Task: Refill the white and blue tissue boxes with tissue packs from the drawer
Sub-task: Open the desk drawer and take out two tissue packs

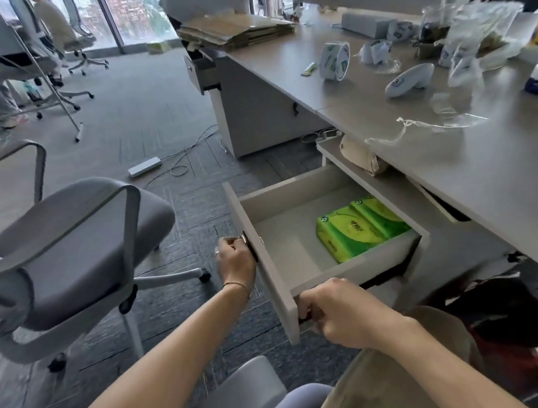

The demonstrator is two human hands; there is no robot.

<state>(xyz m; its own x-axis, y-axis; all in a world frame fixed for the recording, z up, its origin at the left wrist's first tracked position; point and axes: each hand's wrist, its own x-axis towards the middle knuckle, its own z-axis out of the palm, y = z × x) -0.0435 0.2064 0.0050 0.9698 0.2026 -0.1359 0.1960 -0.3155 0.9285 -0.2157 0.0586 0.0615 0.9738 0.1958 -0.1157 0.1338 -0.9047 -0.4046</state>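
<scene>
Right hand [337, 313] grip closed on drawer [273, 223] front corner; left hand [235, 261] grip closed at its handle. Drawer open; green tissue packs [360, 227] inside, untouched. Boxes unfilled.

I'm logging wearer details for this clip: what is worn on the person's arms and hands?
Both forearms are bare, no sleeves in view. The left hand has a ring on one finger and a thin chain bracelet at the wrist. The right hand shows no jewellery.
</scene>
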